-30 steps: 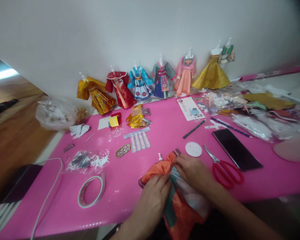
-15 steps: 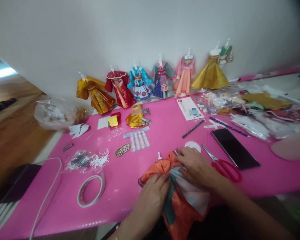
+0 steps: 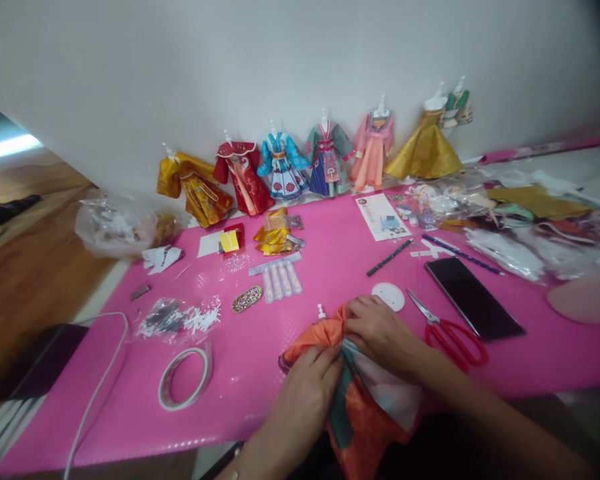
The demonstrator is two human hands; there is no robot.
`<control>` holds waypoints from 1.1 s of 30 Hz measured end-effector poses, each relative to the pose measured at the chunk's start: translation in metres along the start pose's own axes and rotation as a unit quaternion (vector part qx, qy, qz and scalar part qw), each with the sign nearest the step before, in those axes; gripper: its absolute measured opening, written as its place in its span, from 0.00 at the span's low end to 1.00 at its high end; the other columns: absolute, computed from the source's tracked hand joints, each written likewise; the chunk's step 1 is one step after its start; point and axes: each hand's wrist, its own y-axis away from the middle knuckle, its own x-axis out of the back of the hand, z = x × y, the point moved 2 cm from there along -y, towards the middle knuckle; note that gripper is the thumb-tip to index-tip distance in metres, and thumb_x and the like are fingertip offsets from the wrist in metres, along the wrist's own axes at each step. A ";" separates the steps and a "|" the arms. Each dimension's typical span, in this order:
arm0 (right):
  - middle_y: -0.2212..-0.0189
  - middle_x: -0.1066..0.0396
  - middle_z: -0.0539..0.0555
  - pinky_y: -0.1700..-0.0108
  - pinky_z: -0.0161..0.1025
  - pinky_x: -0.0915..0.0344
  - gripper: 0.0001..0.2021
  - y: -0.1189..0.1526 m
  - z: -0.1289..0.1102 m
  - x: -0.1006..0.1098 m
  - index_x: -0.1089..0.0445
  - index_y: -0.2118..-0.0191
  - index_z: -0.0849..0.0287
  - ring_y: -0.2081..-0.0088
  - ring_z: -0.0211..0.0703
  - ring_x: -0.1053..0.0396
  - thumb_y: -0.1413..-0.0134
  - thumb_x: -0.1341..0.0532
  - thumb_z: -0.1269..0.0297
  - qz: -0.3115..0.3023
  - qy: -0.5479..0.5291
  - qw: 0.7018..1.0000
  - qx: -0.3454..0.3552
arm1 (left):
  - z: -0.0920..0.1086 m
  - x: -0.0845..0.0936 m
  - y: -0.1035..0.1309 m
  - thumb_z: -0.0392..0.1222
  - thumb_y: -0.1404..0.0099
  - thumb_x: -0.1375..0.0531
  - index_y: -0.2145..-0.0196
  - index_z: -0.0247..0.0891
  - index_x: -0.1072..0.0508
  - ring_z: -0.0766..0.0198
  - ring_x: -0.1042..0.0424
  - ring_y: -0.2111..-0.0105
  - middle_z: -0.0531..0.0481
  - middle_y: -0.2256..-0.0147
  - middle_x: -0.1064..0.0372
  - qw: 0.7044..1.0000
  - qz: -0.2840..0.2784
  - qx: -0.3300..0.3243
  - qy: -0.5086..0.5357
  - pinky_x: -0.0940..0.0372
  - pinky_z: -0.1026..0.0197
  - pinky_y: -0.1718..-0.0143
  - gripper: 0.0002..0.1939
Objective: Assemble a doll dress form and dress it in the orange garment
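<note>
An orange and green doll dress (image 3: 356, 417) lies at the table's front edge, with a white neck peg (image 3: 321, 311) sticking out at its top. The fingers of my left hand (image 3: 307, 383) press together on the cloth left of the waist. On the other side, my right hand (image 3: 377, 330) is closed on the upper orange cloth, its fingers bent inward. Pale, sheer fabric hangs below my right hand. The fingertips of both hands are partly hidden in the folds. A white disc (image 3: 388, 297) lies just beyond my right hand.
Red-handled scissors (image 3: 455, 340) and a black phone (image 3: 474, 298) lie right on the pink table (image 3: 250, 393). Tape (image 3: 184, 379) and a bag of white pieces (image 3: 180, 320) are left. Several dressed doll forms (image 3: 280, 167) stand along the wall. Plastic-wrapped fabrics (image 3: 540, 233) fill the back right.
My right hand has shifted slightly inward and closed more tightly on the cloth. My left hand stays on the dress. The whole view has moved a little.
</note>
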 end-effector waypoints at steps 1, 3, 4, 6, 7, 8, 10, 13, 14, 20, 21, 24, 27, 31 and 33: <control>0.66 0.29 0.54 0.58 0.43 0.47 0.07 0.000 0.000 0.000 0.25 0.68 0.59 0.62 0.46 0.38 0.39 0.38 0.69 0.000 0.000 1.000 0.002 | 0.000 0.000 0.000 0.35 0.27 0.49 0.47 0.30 0.30 0.55 0.29 0.50 0.42 0.48 0.28 1.000 0.002 0.000 0.000 0.30 0.53 0.47 0.15; 0.65 0.29 0.54 0.58 0.43 0.47 0.04 0.001 0.000 0.001 0.25 0.67 0.59 0.62 0.47 0.38 0.42 0.36 0.70 0.003 0.001 1.000 0.007 | 0.000 0.001 0.000 0.35 0.27 0.49 0.47 0.30 0.29 0.56 0.29 0.50 0.42 0.48 0.28 1.000 0.003 0.004 0.002 0.30 0.53 0.48 0.15; 0.65 0.29 0.54 0.58 0.43 0.47 0.02 0.001 0.000 0.001 0.26 0.67 0.59 0.61 0.47 0.38 0.43 0.36 0.71 0.007 0.003 1.000 0.011 | 0.000 0.001 -0.001 0.35 0.26 0.50 0.47 0.31 0.29 0.56 0.29 0.50 0.42 0.48 0.28 1.000 0.002 0.005 0.003 0.30 0.53 0.48 0.15; 0.65 0.29 0.54 0.59 0.43 0.47 0.02 0.001 0.000 0.000 0.26 0.67 0.59 0.62 0.47 0.38 0.44 0.35 0.72 0.016 0.009 1.000 0.019 | 0.000 0.000 -0.001 0.36 0.26 0.50 0.47 0.31 0.29 0.56 0.29 0.50 0.42 0.48 0.28 1.000 0.004 0.002 0.003 0.29 0.52 0.48 0.15; 0.65 0.28 0.54 0.59 0.42 0.47 0.02 0.001 0.000 -0.001 0.26 0.67 0.59 0.62 0.46 0.38 0.45 0.34 0.72 0.020 0.012 0.999 0.023 | 0.000 0.000 -0.001 0.36 0.26 0.51 0.47 0.31 0.29 0.56 0.29 0.50 0.42 0.48 0.28 1.000 0.006 0.000 0.004 0.29 0.52 0.48 0.16; 0.65 0.28 0.53 0.59 0.42 0.47 0.02 0.000 0.000 -0.003 0.26 0.68 0.59 0.62 0.46 0.38 0.44 0.34 0.72 0.024 0.015 0.999 0.027 | 0.000 0.000 -0.002 0.37 0.25 0.51 0.47 0.31 0.29 0.56 0.29 0.51 0.42 0.49 0.27 1.000 0.008 -0.001 0.004 0.29 0.52 0.49 0.16; 0.66 0.28 0.53 0.59 0.42 0.47 0.04 0.000 0.001 -0.007 0.26 0.69 0.59 0.63 0.45 0.38 0.44 0.34 0.71 0.026 0.020 0.999 0.035 | 0.000 0.000 -0.003 0.37 0.25 0.52 0.47 0.31 0.29 0.57 0.29 0.51 0.42 0.49 0.27 1.000 0.011 0.000 0.007 0.29 0.53 0.49 0.16; 0.67 0.28 0.53 0.60 0.42 0.48 0.06 -0.001 0.003 -0.013 0.27 0.72 0.59 0.64 0.46 0.38 0.44 0.34 0.71 0.029 0.028 0.998 0.049 | 0.000 0.001 -0.003 0.36 0.26 0.51 0.47 0.31 0.29 0.57 0.29 0.51 0.43 0.48 0.28 1.000 0.004 0.006 0.015 0.30 0.54 0.48 0.15; 0.68 0.28 0.54 0.60 0.43 0.48 0.07 -0.001 0.004 -0.015 0.27 0.72 0.59 0.64 0.46 0.38 0.43 0.34 0.71 0.030 0.030 0.998 0.053 | 0.000 0.001 -0.003 0.36 0.26 0.51 0.47 0.31 0.29 0.57 0.30 0.50 0.43 0.48 0.28 1.000 0.003 0.006 0.016 0.30 0.54 0.47 0.15; 0.68 0.29 0.54 0.61 0.43 0.48 0.07 -0.002 0.005 -0.020 0.28 0.71 0.60 0.65 0.46 0.39 0.42 0.37 0.73 0.027 0.036 0.996 0.071 | -0.002 -0.003 -0.001 0.35 0.26 0.49 0.47 0.31 0.30 0.56 0.30 0.50 0.41 0.48 0.28 1.000 0.006 0.002 0.012 0.30 0.52 0.48 0.15; 0.68 0.29 0.54 0.61 0.43 0.48 0.07 -0.001 0.005 -0.019 0.28 0.71 0.60 0.65 0.45 0.39 0.42 0.37 0.73 0.026 0.036 0.996 0.072 | -0.002 -0.003 0.000 0.36 0.26 0.49 0.47 0.31 0.30 0.56 0.29 0.50 0.41 0.48 0.28 1.000 0.007 0.001 0.011 0.29 0.52 0.49 0.15; 0.67 0.29 0.54 0.59 0.43 0.47 0.07 0.005 0.005 -0.009 0.27 0.69 0.59 0.64 0.45 0.39 0.39 0.39 0.71 0.023 0.024 0.997 0.063 | -0.002 -0.003 -0.001 0.36 0.26 0.49 0.48 0.32 0.29 0.57 0.29 0.50 0.42 0.48 0.27 1.000 0.008 0.002 0.007 0.29 0.52 0.49 0.14; 0.65 0.29 0.54 0.56 0.44 0.47 0.07 0.012 0.007 0.002 0.26 0.63 0.58 0.61 0.46 0.38 0.37 0.42 0.70 0.026 -0.003 0.999 0.035 | -0.002 -0.002 -0.001 0.36 0.26 0.50 0.47 0.33 0.29 0.57 0.29 0.50 0.42 0.48 0.27 1.000 0.011 0.004 0.005 0.29 0.52 0.49 0.15; 0.65 0.30 0.55 0.54 0.45 0.46 0.05 0.014 0.007 0.005 0.28 0.64 0.60 0.60 0.47 0.38 0.39 0.41 0.68 0.013 -0.011 1.000 0.014 | -0.002 -0.003 0.000 0.33 0.27 0.48 0.47 0.31 0.30 0.55 0.29 0.50 0.41 0.47 0.28 1.000 0.007 -0.002 0.000 0.30 0.53 0.49 0.14; 0.65 0.30 0.55 0.55 0.45 0.46 0.05 0.012 0.005 0.004 0.29 0.67 0.60 0.61 0.47 0.38 0.41 0.39 0.65 0.007 -0.007 1.000 0.005 | -0.001 -0.003 0.000 0.33 0.28 0.47 0.47 0.30 0.30 0.55 0.29 0.50 0.41 0.47 0.28 1.000 0.006 -0.005 -0.002 0.30 0.52 0.48 0.15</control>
